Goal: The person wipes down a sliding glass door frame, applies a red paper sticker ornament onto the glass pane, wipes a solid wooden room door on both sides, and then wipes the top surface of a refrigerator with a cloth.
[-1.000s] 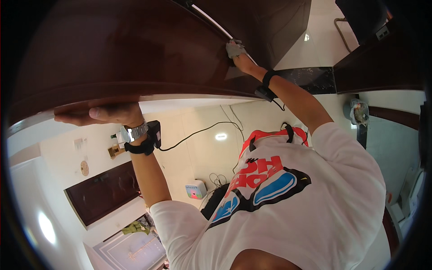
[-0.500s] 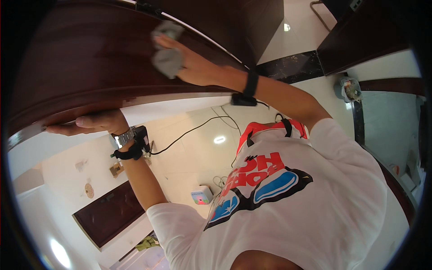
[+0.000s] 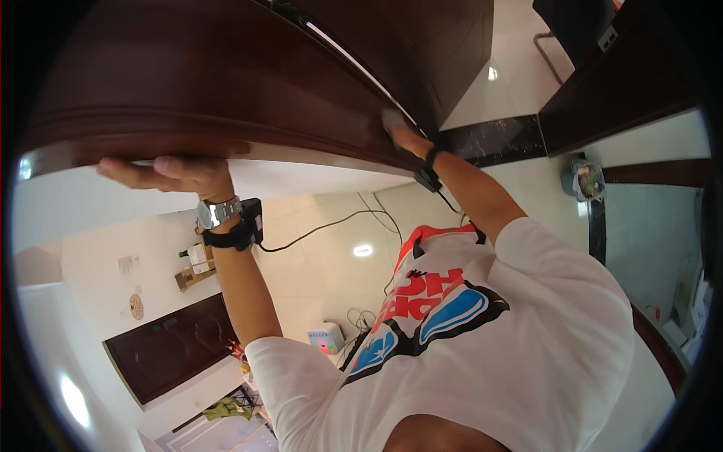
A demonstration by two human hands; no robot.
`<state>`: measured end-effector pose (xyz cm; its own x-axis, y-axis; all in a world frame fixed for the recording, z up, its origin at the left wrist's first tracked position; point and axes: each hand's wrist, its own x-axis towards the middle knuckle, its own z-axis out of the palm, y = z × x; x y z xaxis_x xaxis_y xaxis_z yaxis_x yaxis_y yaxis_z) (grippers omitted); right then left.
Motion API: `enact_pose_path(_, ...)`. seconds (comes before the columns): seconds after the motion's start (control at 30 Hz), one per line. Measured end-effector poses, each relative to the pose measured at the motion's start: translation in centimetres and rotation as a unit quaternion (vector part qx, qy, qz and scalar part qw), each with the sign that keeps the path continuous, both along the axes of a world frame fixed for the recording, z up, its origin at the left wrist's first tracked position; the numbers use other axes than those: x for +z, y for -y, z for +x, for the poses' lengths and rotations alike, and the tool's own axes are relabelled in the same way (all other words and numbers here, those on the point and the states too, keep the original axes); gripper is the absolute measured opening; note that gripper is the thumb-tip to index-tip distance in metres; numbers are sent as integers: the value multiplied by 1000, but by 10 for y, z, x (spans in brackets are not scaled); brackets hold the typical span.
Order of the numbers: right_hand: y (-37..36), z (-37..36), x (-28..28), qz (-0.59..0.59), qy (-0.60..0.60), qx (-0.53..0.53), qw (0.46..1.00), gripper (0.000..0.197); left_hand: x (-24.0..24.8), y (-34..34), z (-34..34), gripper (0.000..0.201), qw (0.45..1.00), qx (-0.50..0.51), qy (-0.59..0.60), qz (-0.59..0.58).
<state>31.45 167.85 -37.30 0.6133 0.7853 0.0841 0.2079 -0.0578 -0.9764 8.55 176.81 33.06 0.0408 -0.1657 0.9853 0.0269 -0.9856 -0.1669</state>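
A dark brown, glossy wooden panel with a moulded edge stretches across the upper left. Along that edge rests my left hand, its fingers stretched out and holding nothing. My right hand is farther right along the panel, slightly smeared by motion. It has a grey cloth pressed to the wood, of which only a small part shows. Both wrists wear black straps with small devices, and a steel watch sits on the left one.
A black cable runs from the left wrist device over the pale tiled floor. A small white box stands on the floor below. To the right are a lined waste bin and a black marble threshold. Another dark door appears lower left.
My right hand has moved right and down along the panel with the cloth. My left hand has shifted slightly right and up along the edge. The whole view has tilted a little.
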Motion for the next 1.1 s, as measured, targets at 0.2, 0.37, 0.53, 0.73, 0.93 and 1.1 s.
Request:
enact_pose_path(0.2, -6, -216, 79, -290, -167, 253, 908, 70, -43, -28, -189, 75, 974, 225, -33, -11)
enact_pose_path(0.37, -42, -151, 168, -156, -64, 101, 980, 58, -33, -27, -139, 71, 985, 170, -29, 13)
enact_pose_path(0.53, -46, -199, 409, 242, -40, 204, 948, 54, -46, -36, -176, 70, 976, 215, -30, 19)
enact_pose_path(0.73, 35, -272, 461, 334, 109, 149, 924, 92, -42, -37, -181, 74, 970, 235, -44, 33)
enact_pose_path(0.93, 29, -277, 209, 236, -230, 99, 939, 73, -31, -26, -137, 76, 982, 184, -39, 27)
enact_pose_path(1.1, 65, -300, 182, 80, -151, 88, 981, 81, -35, -25, -154, 78, 983, 180, -43, -6)
